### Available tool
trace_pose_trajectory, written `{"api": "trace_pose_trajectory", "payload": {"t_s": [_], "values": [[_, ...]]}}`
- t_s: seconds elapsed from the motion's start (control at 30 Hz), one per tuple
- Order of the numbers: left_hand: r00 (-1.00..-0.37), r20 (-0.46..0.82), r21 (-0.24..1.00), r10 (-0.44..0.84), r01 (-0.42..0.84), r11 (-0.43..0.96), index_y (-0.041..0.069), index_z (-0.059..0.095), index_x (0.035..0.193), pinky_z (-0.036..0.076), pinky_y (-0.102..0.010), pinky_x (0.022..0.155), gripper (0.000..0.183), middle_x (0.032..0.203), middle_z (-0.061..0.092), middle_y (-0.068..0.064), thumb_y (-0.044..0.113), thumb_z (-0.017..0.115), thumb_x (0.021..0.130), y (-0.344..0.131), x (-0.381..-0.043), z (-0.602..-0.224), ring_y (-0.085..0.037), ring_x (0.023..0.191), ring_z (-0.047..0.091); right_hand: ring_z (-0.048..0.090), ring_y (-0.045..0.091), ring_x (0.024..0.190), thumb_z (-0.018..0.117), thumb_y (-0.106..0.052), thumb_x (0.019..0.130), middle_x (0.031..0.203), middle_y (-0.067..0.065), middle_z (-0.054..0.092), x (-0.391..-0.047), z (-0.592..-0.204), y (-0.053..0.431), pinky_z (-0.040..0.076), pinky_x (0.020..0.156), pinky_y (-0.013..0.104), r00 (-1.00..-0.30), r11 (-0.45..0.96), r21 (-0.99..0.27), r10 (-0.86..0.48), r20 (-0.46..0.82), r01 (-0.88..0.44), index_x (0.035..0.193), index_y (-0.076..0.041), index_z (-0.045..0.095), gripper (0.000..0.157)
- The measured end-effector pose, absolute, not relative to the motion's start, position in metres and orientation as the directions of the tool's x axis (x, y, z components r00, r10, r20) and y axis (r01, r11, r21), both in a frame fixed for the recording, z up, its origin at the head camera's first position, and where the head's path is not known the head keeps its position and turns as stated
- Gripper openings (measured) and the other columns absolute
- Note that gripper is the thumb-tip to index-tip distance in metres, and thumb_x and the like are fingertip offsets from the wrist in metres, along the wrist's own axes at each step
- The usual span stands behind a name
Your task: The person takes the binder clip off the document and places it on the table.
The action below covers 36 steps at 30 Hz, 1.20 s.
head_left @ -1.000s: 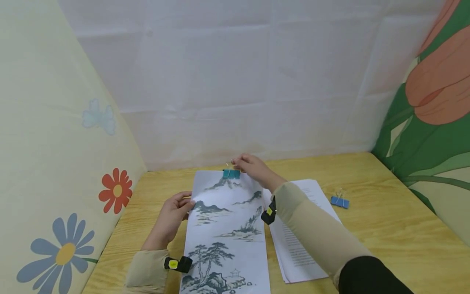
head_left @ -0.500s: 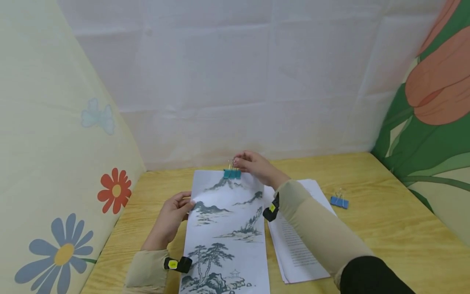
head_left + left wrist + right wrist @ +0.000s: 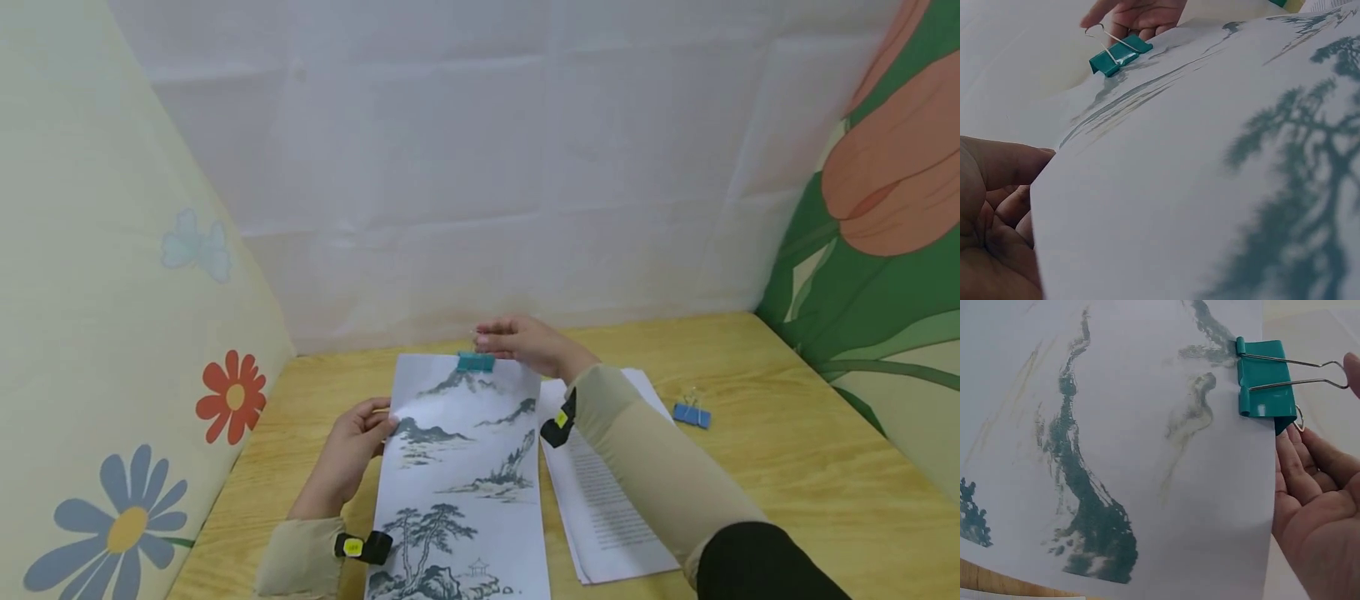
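Note:
A tall white paper (image 3: 461, 400) printed with ink mountains and pine trees stands out in the head view between both hands. My left hand (image 3: 347, 446) pinches its left edge, thumb on the printed side and the other fingers behind. On the top edge sits a teal binder clip (image 3: 476, 362), its jaws over the paper. My right hand (image 3: 534, 343) pinches the clip's wire handles; in the right wrist view the thumb (image 3: 1352, 372) is at the end of the front handle (image 3: 1335, 375), with the other fingers behind the sheet and clip.
A stack of printed text pages (image 3: 618, 517) lies on the wooden table (image 3: 810, 450), partly under my right forearm. Farther right is a blue binder clip (image 3: 692, 416). A white cloth backdrop (image 3: 450, 167) rises behind, with flowered panels at both sides.
The teal clip's wire handles, visible above it before, are now mostly hidden by my right fingers in the head view. My left hand keeps its hold; the view has tilted slightly.

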<state>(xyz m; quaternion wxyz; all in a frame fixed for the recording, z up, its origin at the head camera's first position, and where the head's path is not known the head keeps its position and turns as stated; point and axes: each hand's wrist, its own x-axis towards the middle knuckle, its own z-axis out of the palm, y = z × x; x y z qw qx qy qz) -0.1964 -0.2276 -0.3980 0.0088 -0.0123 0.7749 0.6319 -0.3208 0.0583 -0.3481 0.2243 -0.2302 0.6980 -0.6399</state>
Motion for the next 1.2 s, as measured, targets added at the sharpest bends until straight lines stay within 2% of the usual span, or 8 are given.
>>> {"api": "trace_pose_trajectory", "payload": {"t_s": [0.2,0.53,0.87,1.07,1.2], "values": [[-1.000,-0.010,0.981,-0.001,-0.010,0.192,-0.011,0.053,0.136,0.054,-0.027,0.068,0.033,0.099,0.072,-0.008,-0.003,0.052,0.105,-0.2272,-0.1975,-0.3951,-0.010,0.077,0.064,0.052,0.033,0.136,0.061,-0.006,0.104,0.147,0.023,0.053,-0.3206,-0.3442,0.0602,0.042,0.111,0.038,-0.797,0.105,-0.993,-0.604,-0.017,-0.059,0.150,0.011,0.040,0.054],[-1.000,-0.029,0.981,-0.007,-0.030,0.189,-0.010,0.053,0.136,0.053,-0.027,0.066,0.033,0.097,0.071,-0.007,-0.003,0.054,0.104,-0.2269,-0.1984,-0.3996,-0.011,0.075,0.063,0.060,0.029,0.127,0.062,-0.013,0.105,0.135,0.020,0.064,-0.3215,-0.3464,0.0566,0.048,0.106,0.039,-0.839,0.184,-0.976,-0.545,-0.006,-0.113,0.142,0.009,0.052,0.044],[-1.000,-0.024,0.978,0.002,-0.023,0.206,-0.010,0.052,0.138,0.054,-0.028,0.067,0.035,0.102,0.072,-0.011,-0.002,0.053,0.104,-0.2257,-0.1994,-0.4020,-0.013,0.079,0.064,0.062,0.032,0.122,0.063,-0.013,0.104,0.131,0.022,0.065,-0.3183,-0.3446,0.0570,0.051,0.101,0.038,-0.846,0.202,-0.963,-0.532,0.043,-0.176,0.139,0.011,0.053,0.043],[-1.000,-0.024,0.978,0.005,-0.023,0.207,-0.010,0.053,0.137,0.055,-0.028,0.067,0.034,0.102,0.072,-0.011,-0.002,0.053,0.104,-0.2247,-0.1999,-0.4034,-0.014,0.079,0.065,0.066,0.033,0.115,0.062,-0.016,0.105,0.124,0.023,0.067,-0.3182,-0.3449,0.0562,0.053,0.098,0.038,-0.879,0.170,-0.966,-0.466,0.096,-0.196,0.136,0.012,0.055,0.042],[-1.000,-0.026,0.979,0.006,-0.024,0.204,-0.010,0.053,0.137,0.055,-0.028,0.067,0.034,0.101,0.072,-0.011,-0.003,0.054,0.104,-0.2245,-0.1990,-0.4037,-0.013,0.079,0.065,0.064,0.036,0.118,0.060,-0.015,0.106,0.128,0.027,0.065,-0.3189,-0.3458,0.0589,0.053,0.099,0.039,-0.907,0.095,-0.978,-0.400,0.135,-0.187,0.138,0.013,0.053,0.042]]}}
